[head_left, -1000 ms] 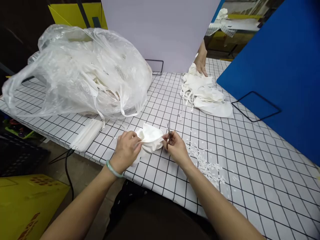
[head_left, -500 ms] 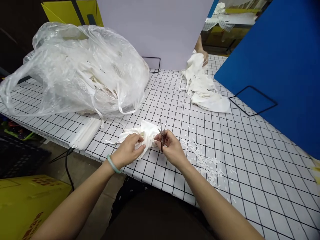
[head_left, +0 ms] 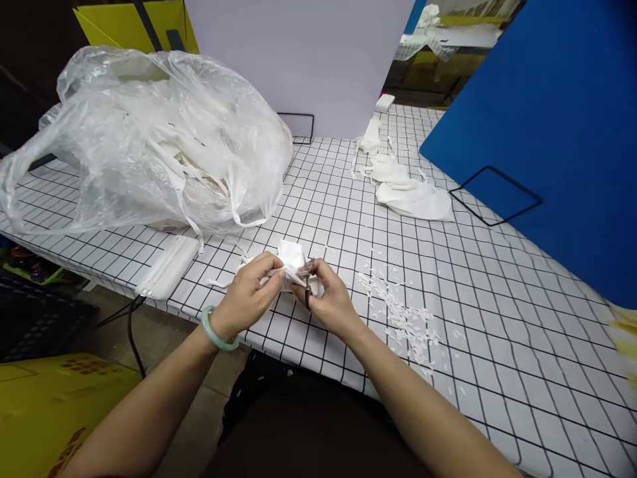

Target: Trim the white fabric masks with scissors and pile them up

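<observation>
Tabletop (head_left: 497, 318), white with a black grid: contents listed from the near edge.

Left hand (head_left: 249, 295), green bangle at the wrist: closed, pinching a small white fabric piece (head_left: 291, 255) just inside the near edge, left of centre. Fabric folded, partly lifted off the surface.

Right hand (head_left: 328, 302): closed around small scissors (head_left: 308, 287), only a dark part showing between the fingers; blades at the fabric's right side.

White trimmings (head_left: 398, 315): scattered just right of the right hand, along the near edge.

Clear plastic bag (head_left: 149, 146) of white fabric and straps: far left corner, bulky.

White flat case (head_left: 169, 265): left near edge, beside the bag.

Pile of white fabric pieces (head_left: 408, 192): far side, right of centre, near the blue board (head_left: 547, 119).

White board (head_left: 298, 60): upright at the far edge.
</observation>
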Motion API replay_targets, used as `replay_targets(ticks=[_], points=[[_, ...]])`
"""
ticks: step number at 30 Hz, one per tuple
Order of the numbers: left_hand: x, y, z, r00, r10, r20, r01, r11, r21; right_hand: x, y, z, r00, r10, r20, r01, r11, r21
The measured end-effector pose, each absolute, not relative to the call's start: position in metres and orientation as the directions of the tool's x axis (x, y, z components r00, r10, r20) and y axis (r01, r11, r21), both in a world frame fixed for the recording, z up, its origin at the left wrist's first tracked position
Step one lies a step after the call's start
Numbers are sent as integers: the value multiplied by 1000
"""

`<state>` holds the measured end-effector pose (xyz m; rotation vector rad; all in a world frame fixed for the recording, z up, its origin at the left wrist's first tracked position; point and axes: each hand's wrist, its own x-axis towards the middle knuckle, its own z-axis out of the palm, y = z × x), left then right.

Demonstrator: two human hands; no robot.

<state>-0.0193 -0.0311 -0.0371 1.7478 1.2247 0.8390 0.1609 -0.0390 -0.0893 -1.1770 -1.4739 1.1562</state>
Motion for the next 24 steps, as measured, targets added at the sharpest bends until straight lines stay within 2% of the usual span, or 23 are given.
replay_targets(ticks=[3, 6, 8, 10, 13, 16, 19, 21, 23, 24], points=[[-24, -32, -35, 363, 908, -211, 236, 129, 963, 176, -37, -90, -102, 992, 80, 151, 95, -984], [-31, -35, -45, 426, 816, -392, 164, 356, 920, 198, -38, -86, -24, 997, 70, 194, 74, -978], [-30, -39, -50, 434, 803, -409, 92, 412, 907, 209, -42, -80, -12, 998, 64, 298, 65, -952], [-23, -43, -51, 424, 819, -388, -35, 443, 896, 210, -49, -74, -43, 996, 79, 316, 89, -945], [-7, -49, -45, 422, 833, -357, -210, 473, 856, 196, -59, -70, -128, 989, 77, 110, 91, -990], [4, -54, -37, 455, 818, -350, -210, 481, 851, 179, -61, -74, -130, 991, 41, -75, 32, -997], [6, -57, -32, 442, 852, -280, -90, 353, 931, 171, -54, -79, -54, 998, -15, -213, -27, -977], [7, -59, -32, 368, 925, -98, -9, 109, 994, 167, -51, -79, -73, 994, -82, -291, -100, -952], [10, -59, -35, 279, 953, 121, 36, -136, 990, 159, -52, -79, -135, 980, -143, -337, -181, -924], [12, -59, -37, 244, 952, 186, 26, -198, 980, 155, -54, -79, -164, 973, -163, -351, -212, -912]])
